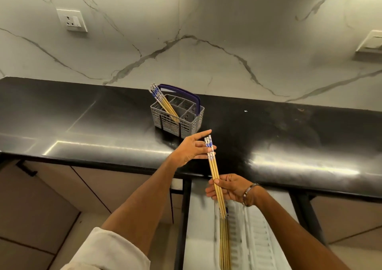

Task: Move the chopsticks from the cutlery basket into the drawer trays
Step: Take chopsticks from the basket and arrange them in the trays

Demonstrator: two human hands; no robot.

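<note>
A grey cutlery basket (182, 125) with a dark blue handle stands on the black counter, and several bamboo chopsticks (163, 102) with blue-and-white tops lean in its left compartment. A small bundle of the same chopsticks (214, 172) is held upright over the open drawer. My right hand (229, 189) grips the bundle at its middle. My left hand (194, 150) touches the patterned tops with fingers mostly extended. Below, several chopsticks (225, 247) lie lengthwise in a white drawer tray (258, 228).
The black counter (289, 137) runs across the view under a marble backsplash with a wall socket (72, 19) and another plate (371, 42). Closed cabinet doors (51, 191) flank the open drawer. A bracelet is on my right wrist.
</note>
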